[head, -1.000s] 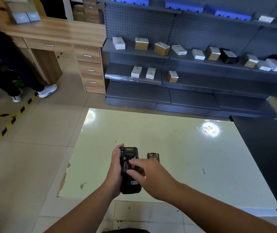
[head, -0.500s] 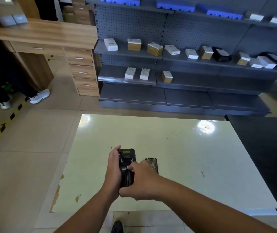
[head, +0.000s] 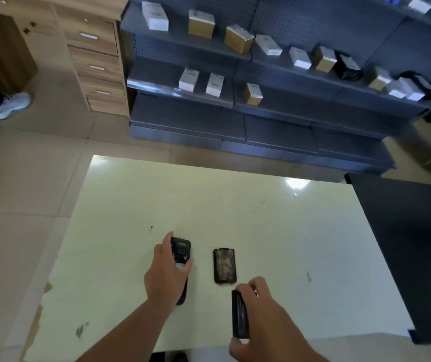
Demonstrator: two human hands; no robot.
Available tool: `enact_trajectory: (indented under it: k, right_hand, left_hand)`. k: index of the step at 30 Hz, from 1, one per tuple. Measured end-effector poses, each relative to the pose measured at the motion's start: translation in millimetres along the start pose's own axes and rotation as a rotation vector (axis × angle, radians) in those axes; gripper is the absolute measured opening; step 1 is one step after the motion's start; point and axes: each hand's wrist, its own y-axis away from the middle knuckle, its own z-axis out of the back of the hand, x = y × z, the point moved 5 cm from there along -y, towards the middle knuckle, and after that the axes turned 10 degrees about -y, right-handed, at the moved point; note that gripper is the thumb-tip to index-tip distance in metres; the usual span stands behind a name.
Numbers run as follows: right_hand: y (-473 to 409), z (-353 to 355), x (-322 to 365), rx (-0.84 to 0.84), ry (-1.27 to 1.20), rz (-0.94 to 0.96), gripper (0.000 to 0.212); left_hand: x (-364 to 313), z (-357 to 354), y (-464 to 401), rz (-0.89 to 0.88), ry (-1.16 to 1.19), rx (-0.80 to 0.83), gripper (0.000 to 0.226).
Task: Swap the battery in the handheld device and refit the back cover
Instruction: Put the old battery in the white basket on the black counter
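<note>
Our left hand [head: 167, 275] clamps the handheld device [head: 181, 259] on the surface [head: 261, 218], steadying it; our right hand [head: 258, 322] pinches the battery [head: 239, 317] at five o'clock. The back cover [head: 224, 265] lies at three o'clock, parked.

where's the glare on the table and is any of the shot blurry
Head view: a bright glare patch sits at the table's far right edge, a fainter one at its far left corner; the shelf boxes on the right are smeared with blur, while the back cover is fairly sharp.
</note>
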Motion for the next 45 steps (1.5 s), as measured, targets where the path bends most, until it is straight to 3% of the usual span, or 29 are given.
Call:
enact_trajectory:
  k: [3, 6, 8, 18, 29, 39, 45]
  right_hand:
    - [-2.4, -3.0, -4.9, -0.015, -0.014, 0.007, 0.057]
    - [-4.0, 1.1, -4.3, -0.048, 0.002, 0.018, 0.055]
    - [-4.4, 6.4, -3.3, -0.075, 0.011, 0.034, 0.054]
    - [9.7, 49.2, -64.3, -0.145, 0.027, 0.044, 0.054]
    - [48.2, 140.6, -273.4, -0.310, -0.028, -0.039, 0.071]
    - [116.0, 243.9, -498.7, -0.391, -0.107, -0.048, 0.072]
    - [138.8, 298.8, -630.0, -0.440, -0.141, -0.089, 0.078]
  left_hand:
    - [-4.5, 2.7, 1.9, -0.115, -0.309, -0.073, 0.080]
    - [-8.3, 8.9, 5.2, -0.289, -0.443, -0.103, 0.060]
    - [-9.6, 7.3, 11.1, -0.416, -0.527, -0.043, 0.063]
    - [-60.9, 9.2, 45.7, -0.537, -0.546, -0.022, 0.067]
    - [-311.9, -98.0, 149.5, -0.803, -0.518, -0.004, 0.051]
    - [-514.7, -228.6, 245.3, -0.834, -0.595, -0.075, 0.052]
    - [-635.6, -324.2, 278.5, -0.985, -0.560, -0.055, 0.050]
